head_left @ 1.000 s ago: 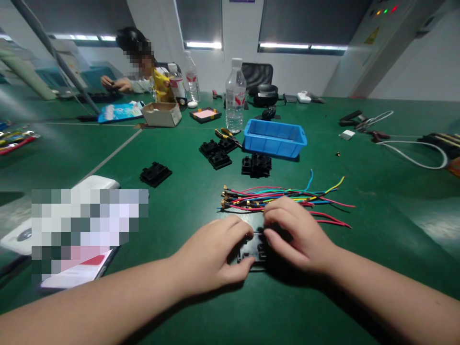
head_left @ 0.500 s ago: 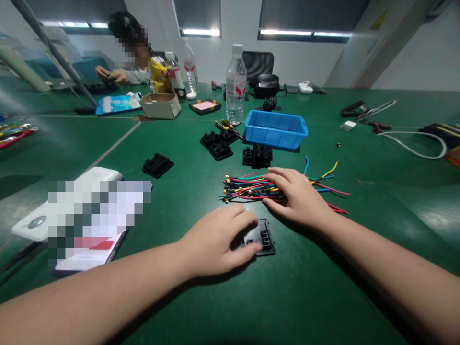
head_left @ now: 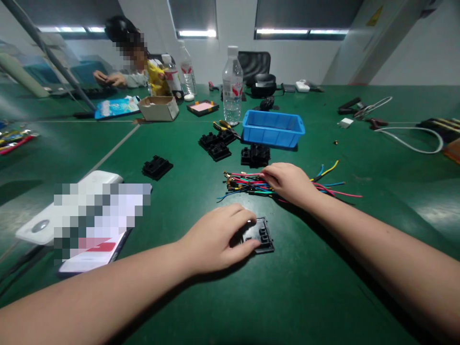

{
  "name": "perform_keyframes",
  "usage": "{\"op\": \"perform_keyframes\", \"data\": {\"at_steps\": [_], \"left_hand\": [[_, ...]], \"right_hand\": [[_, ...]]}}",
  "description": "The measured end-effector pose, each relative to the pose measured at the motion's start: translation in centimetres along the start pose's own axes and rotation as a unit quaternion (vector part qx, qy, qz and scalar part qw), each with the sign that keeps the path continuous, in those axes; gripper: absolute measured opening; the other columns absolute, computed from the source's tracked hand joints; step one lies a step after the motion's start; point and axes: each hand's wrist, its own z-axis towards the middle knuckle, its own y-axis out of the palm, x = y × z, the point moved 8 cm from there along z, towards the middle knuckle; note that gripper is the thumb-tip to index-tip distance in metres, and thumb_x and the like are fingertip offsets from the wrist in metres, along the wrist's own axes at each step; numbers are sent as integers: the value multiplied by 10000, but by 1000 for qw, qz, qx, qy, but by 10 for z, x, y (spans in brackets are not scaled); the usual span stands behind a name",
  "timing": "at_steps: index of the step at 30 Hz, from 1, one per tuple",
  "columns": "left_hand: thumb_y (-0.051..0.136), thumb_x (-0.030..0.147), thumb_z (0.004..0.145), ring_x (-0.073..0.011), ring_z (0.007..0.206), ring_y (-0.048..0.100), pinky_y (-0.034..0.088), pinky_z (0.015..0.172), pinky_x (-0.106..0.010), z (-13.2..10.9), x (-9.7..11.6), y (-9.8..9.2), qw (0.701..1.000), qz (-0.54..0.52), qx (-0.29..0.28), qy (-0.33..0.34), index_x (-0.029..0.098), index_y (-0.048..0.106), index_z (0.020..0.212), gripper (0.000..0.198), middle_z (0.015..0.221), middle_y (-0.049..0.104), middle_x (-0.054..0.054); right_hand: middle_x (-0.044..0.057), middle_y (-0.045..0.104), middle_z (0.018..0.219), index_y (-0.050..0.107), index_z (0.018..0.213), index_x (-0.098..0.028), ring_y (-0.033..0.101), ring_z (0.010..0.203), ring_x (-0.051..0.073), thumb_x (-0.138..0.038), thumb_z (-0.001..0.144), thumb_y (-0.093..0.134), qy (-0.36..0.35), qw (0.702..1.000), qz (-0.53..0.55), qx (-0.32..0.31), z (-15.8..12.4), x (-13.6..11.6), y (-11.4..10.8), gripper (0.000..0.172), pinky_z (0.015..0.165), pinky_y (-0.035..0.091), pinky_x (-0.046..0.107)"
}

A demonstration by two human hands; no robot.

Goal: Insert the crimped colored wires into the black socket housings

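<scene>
My left hand point(head_left: 222, 238) rests on the table with thumb and fingers curled around the left side of a flat black plastic housing point(head_left: 265, 235). Raised square sockets show on the part the hand leaves uncovered. Further forward, a loose bundle of coloured wires point(head_left: 244, 183) lies across the table, its brass-coloured terminals point(head_left: 227, 178) towards the left. Over that bundle is my right hand point(head_left: 291, 181), fingertips pinched on a red wire near the terminal end. How many wires it grips cannot be made out.
Beyond the wires are more black housings point(head_left: 256, 155), yellow-handled pliers point(head_left: 223, 126), a blue bin point(head_left: 273, 129) and a water bottle point(head_left: 233, 91). At left lie a phone point(head_left: 124, 215), a white power bank point(head_left: 34, 229) and another housing point(head_left: 157, 167). A co-worker point(head_left: 125, 57) sits far left.
My right hand's fingers have gone from spread over the wires to pinched together, and the wires have shifted and fanned out. My left hand stays on the housing.
</scene>
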Motion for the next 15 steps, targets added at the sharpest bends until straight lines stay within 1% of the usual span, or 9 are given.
{"op": "perform_keyframes", "data": {"at_steps": [3, 4, 5, 7, 9, 12, 15], "left_hand": [[515, 411, 913, -215, 914, 565, 473, 799, -367, 0, 0, 0, 1000, -3, 1, -2, 183, 557, 1116, 308, 1022, 604, -67], [514, 407, 914, -213, 908, 563, 471, 795, -365, 0, 0, -1, 1000, -2, 1, -2, 183, 558, 1109, 300, 1015, 603, -65], [512, 403, 915, -212, 904, 561, 470, 792, -364, -1, 0, -1, 1000, -3, 1, -2, 184, 559, 1105, 294, 1010, 602, -63], [508, 403, 917, -212, 901, 560, 468, 792, -366, -1, 0, 0, 1000, -3, -1, -3, 184, 559, 1108, 295, 1007, 600, -64], [505, 413, 918, -215, 903, 560, 468, 795, -371, 0, 0, 0, 1000, -1, -2, -5, 183, 559, 1112, 305, 1011, 597, -68], [502, 422, 918, -217, 902, 559, 469, 797, -374, 0, -1, 0, 1000, 2, 0, -8, 185, 559, 1111, 311, 1014, 595, -69], [503, 412, 919, -216, 910, 559, 468, 803, -372, 0, -1, 0, 1000, 3, 2, -6, 186, 556, 1107, 299, 1013, 599, -65]], "right_hand": [[111, 689, 1016, 656, 1054, -170, 573, 911, 242, -249, 969, 433, -4, 999, -8, 38, -5, -2, -14, 250, 744, 361, 353], [120, 675, 1064, 650, 1058, -167, 558, 954, 250, -230, 967, 413, -8, 999, -9, 50, -8, -4, -20, 262, 772, 358, 366], [122, 666, 1075, 650, 1041, -167, 545, 977, 253, -211, 957, 406, -16, 998, -9, 55, -11, -7, -25, 262, 794, 356, 374], [106, 665, 1032, 649, 1000, -176, 534, 965, 251, -215, 918, 459, -39, 998, -2, 50, -16, -15, -32, 210, 816, 351, 382], [88, 663, 978, 642, 989, -184, 529, 941, 250, -267, 881, 539, -63, 998, 9, 28, -19, -23, -32, 171, 818, 351, 383], [80, 656, 936, 631, 981, -181, 525, 910, 248, -357, 875, 588, -71, 997, 19, 4, -19, -29, -24, 211, 799, 349, 371], [86, 654, 942, 628, 983, -173, 519, 900, 240, -331, 916, 547, -56, 998, 25, 1, -16, -30, -15, 190, 768, 338, 353]]}}
